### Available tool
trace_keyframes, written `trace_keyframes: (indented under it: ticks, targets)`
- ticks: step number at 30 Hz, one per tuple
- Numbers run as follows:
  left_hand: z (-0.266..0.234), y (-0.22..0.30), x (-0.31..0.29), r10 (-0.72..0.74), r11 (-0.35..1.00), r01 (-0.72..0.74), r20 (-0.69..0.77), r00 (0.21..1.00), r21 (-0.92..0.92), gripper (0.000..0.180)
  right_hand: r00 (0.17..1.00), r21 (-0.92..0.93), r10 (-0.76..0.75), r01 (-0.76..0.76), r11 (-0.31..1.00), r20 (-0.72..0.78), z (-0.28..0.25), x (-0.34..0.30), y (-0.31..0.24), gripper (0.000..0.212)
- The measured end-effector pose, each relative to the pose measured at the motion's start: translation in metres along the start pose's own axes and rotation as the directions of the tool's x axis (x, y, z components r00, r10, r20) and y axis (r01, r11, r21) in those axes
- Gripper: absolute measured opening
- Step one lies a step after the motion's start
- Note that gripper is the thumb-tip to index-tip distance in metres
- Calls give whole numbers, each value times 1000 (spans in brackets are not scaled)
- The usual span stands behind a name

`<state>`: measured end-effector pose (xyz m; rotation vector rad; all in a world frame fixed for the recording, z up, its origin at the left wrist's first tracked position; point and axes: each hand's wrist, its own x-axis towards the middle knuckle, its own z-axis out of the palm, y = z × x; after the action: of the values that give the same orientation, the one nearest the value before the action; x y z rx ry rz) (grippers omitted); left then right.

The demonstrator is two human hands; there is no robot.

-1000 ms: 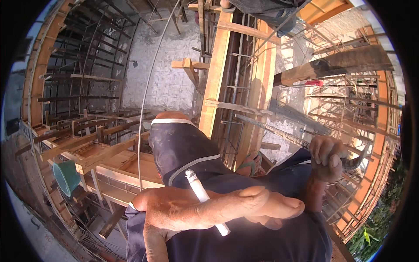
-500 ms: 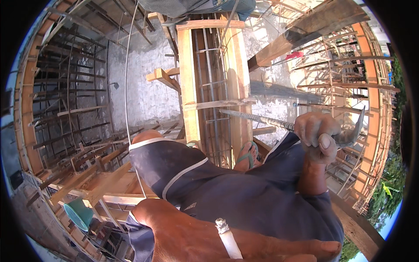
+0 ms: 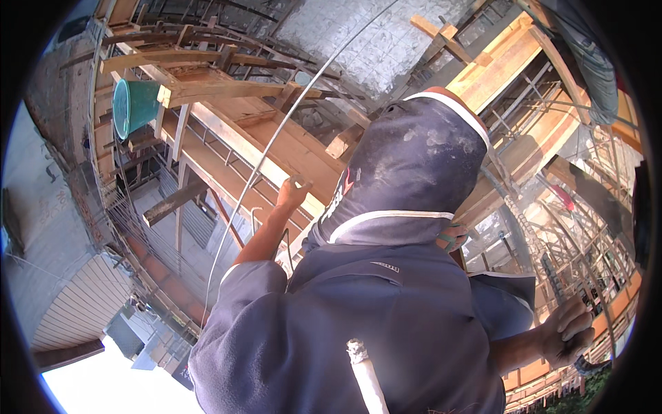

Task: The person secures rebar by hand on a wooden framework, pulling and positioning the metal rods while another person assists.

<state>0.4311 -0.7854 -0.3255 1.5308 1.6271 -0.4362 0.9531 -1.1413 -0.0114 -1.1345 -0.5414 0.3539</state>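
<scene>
My left hand (image 3: 295, 193) is closed at the top edge of a wooden formwork board (image 3: 238, 153). I cannot make out whether it grips the board or something small. Thin bent steel rods (image 3: 255, 217) stick up beside that forearm. Low on the right, my right hand (image 3: 569, 331) is wrapped round a ribbed steel pry bar (image 3: 516, 214). The bar's dark curved end (image 3: 592, 366) shows just below the fist, and its shaft slants up and away toward the timber. A cigarette (image 3: 367, 378) with an ash tip juts in from the lower edge.
A teal bucket (image 3: 132, 107) hangs by the timber at far left. One thin cord (image 3: 276, 134) crosses diagonally. Below lies a concrete floor (image 3: 345, 41). Open formwork (image 3: 552, 114) with steel bars runs at upper right, near grey cloth (image 3: 596, 76). My sandalled foot (image 3: 452, 238) is partly hidden.
The view has swung left. My left hand has gone from close below the camera out to the formwork board. My right hand, still holding the pry bar, now appears lower and farther right.
</scene>
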Motion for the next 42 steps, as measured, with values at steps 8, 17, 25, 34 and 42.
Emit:
trace_keyframes:
  ticks: [8,17,25,34,42]
  targets:
    - [29,-34,66,-555,830,460,-545,628,-315,109,996,-185,41,-56,981,-83,-1,-2,-13,40]
    - [28,21,54,-635,771,512,-520,572,-378,107,998,-204,54,-62,977,-42,11,8,-7,35]
    - [25,3,49,-583,808,471,-596,552,-355,107,994,-237,113,-111,965,-6,23,13,-13,36]
    - [36,-7,54,-570,819,444,-594,568,-362,106,956,-533,277,-287,796,-101,24,13,-37,33]
    - [54,-7,72,-572,818,447,-598,562,-362,106,840,-462,322,-517,721,-438,-41,11,-63,44]
